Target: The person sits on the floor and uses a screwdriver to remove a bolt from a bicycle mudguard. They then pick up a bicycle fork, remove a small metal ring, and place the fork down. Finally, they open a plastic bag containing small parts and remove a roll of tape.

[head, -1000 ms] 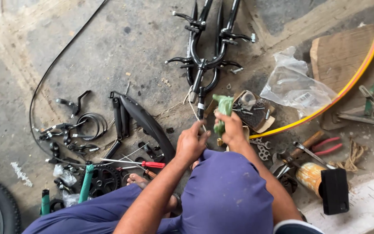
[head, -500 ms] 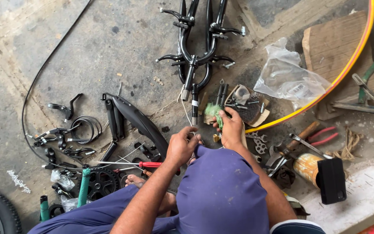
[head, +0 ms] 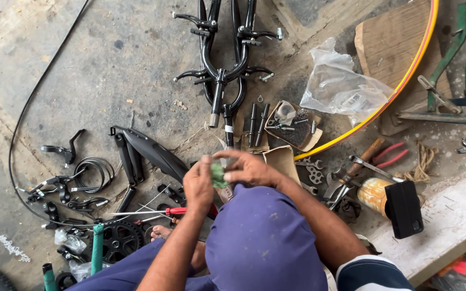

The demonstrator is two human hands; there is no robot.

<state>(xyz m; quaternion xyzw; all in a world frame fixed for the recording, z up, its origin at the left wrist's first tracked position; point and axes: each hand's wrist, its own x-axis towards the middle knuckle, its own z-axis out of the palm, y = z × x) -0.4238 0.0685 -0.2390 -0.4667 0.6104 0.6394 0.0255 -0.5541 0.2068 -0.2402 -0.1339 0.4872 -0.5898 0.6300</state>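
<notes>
My left hand (head: pixel 198 187) and my right hand (head: pixel 250 168) meet over the concrete floor, both closed on a small green packet (head: pixel 218 175) held between the fingers. Just beyond the hands lies an open cardboard box (head: pixel 282 159). Further out are black bolts (head: pixel 257 124) and a black bicycle fork set (head: pixel 223 64). A black mudguard (head: pixel 155 153) lies to the left of my left hand. A red-handled screwdriver (head: pixel 175 211) rests under my left forearm.
Brake levers and coiled cable (head: pixel 79 180) sit at the left, a chainring (head: pixel 118 240) below them. A clear plastic bag (head: pixel 341 89), a yellow rim (head: pixel 400 81), a wooden board (head: pixel 395 37), red pliers (head: pixel 389 156), a hammer (head: pixel 360 161) and a tin (head: pixel 376 195) lie at the right.
The green packet, held up by my right hand near the fork, has come back toward me. Now both hands grip it together.
</notes>
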